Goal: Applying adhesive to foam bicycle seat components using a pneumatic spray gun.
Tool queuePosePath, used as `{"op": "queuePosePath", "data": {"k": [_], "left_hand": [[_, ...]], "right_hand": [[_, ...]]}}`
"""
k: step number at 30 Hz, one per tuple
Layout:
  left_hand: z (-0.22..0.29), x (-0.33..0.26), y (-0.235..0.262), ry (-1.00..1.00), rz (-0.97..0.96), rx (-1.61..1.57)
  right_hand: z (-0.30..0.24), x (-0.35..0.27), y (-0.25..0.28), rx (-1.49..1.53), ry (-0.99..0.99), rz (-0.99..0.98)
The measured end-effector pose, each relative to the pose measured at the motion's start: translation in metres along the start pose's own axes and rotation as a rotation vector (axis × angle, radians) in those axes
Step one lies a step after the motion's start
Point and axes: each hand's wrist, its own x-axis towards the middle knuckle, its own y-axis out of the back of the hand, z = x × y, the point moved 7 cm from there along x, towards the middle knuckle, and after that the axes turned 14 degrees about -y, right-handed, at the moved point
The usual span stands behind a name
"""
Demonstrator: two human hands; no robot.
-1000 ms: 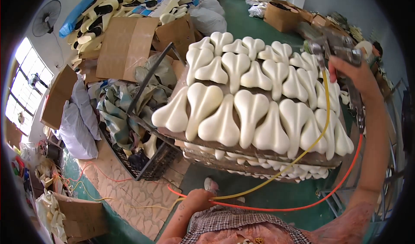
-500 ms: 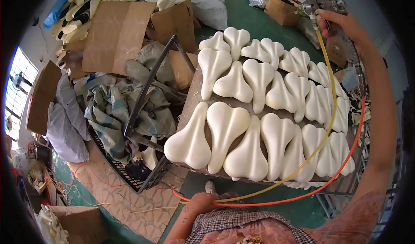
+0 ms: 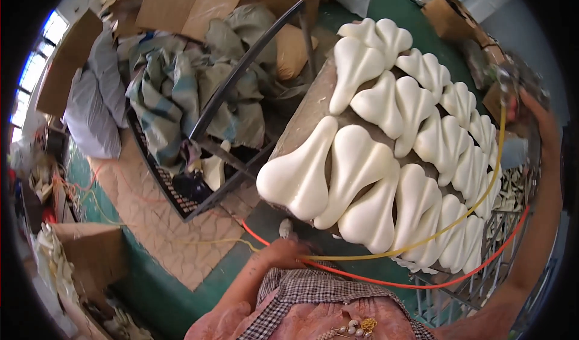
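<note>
Lower middle: our left hand (image 3: 282, 254) closed round yellow hose (image 3: 362, 257) and orange hose (image 3: 422, 287), both curving rightward. On brown board (image 3: 316, 108), front leftmost white saddle-shaped piece (image 3: 297, 174) lies slanted, narrow nose toward upper right; neighbouring piece (image 3: 357, 168) points nose lower left. Far right, our right hand (image 3: 538, 110) grips raised spray gun (image 3: 511, 85); too blurred, we cannot tell nozzle's direction.

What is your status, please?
Right hand holding spray gun. Left hand holding yellow hose, orange hose. Cream pieces in rows; yellow hose passes before some.
</note>
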Motion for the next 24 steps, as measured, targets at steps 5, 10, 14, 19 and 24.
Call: {"op": "queuePosePath", "data": {"k": [5,10,14,19,24], "left_hand": [[-0.072,-0.072,0.143,0.110,1.021,-0.047],[-0.225,-0.178,0.266,0.059,1.672,-0.510],[-0.229,-0.081,0.285,0.060,1.297,-0.825],[-0.226,-0.083,0.284,0.040,1.371,-0.706],[-0.223,-0.114,0.262,0.067,1.334,-0.690]], "right_hand": [[0.043,-0.099,0.020,0.072,-0.176,0.228],[0.105,-0.170,-0.057,0.436,-0.113,-0.140],[0.158,-0.226,-0.080,0.643,-0.088,-0.285],[0.211,-0.289,-0.092,0.644,-0.025,-0.403],[0.251,-0.322,-0.104,0.766,-0.218,-0.265]]}}
